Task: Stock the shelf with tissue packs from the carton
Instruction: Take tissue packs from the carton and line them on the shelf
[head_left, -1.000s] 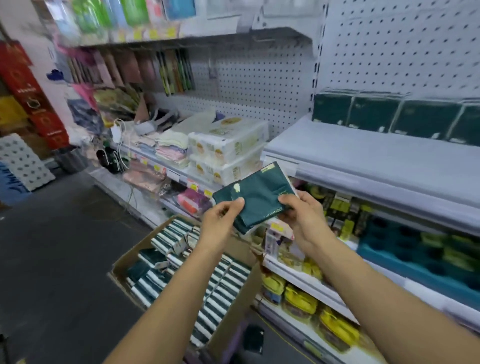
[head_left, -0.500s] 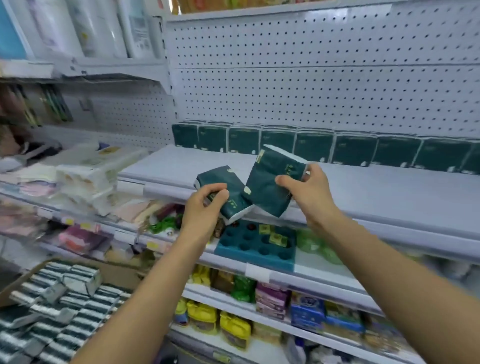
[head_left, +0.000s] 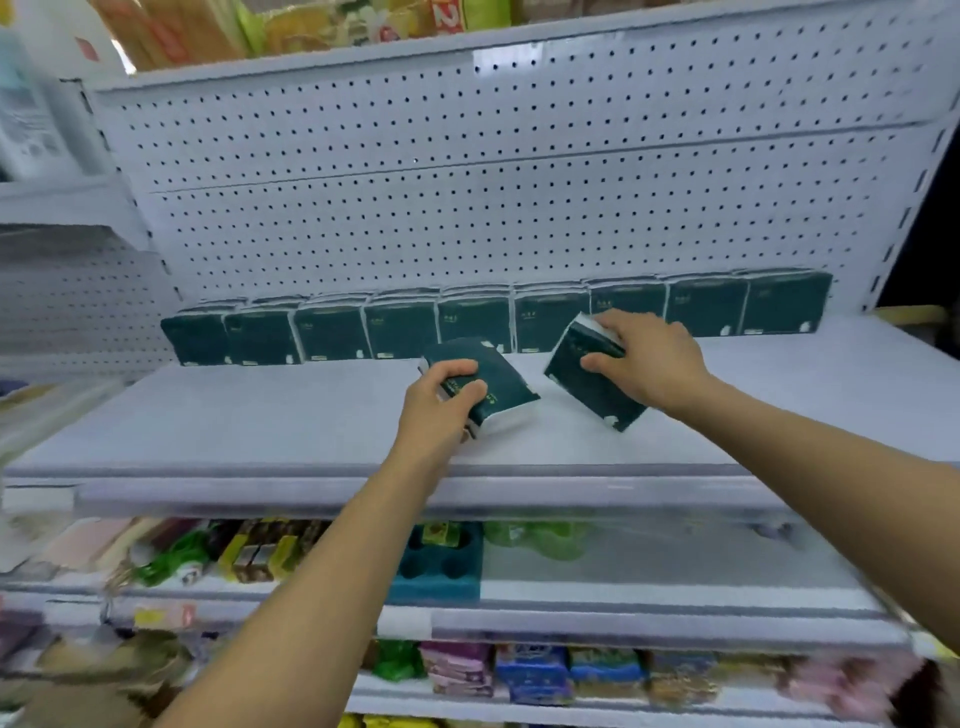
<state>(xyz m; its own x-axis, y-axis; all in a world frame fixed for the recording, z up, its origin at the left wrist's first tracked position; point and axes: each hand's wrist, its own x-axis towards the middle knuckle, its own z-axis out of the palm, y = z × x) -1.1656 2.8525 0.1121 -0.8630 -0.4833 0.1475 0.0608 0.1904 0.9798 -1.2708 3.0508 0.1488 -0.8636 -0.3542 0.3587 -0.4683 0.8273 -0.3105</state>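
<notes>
My left hand (head_left: 441, 402) grips a dark green tissue pack (head_left: 501, 382) over the middle of the white shelf (head_left: 234, 415). My right hand (head_left: 649, 364) grips a second dark green tissue pack (head_left: 587, 384), tilted, its lower corner close to the shelf surface. Behind both hands a row of several upright green tissue packs (head_left: 400, 330) lines the back of the shelf against the white pegboard (head_left: 467, 182). The carton is out of view.
The shelf's front lip (head_left: 467, 493) runs across below my hands. Lower shelves hold a teal tray (head_left: 441, 566), green bottles (head_left: 535, 538) and colourful small packets (head_left: 530, 670). An upper shelf with bagged goods (head_left: 311, 26) overhangs the pegboard.
Both hands carried the two packs up from in front of the shelf edge and over the shelf surface, spreading apart. The view swung up and right, and the carton left the frame.
</notes>
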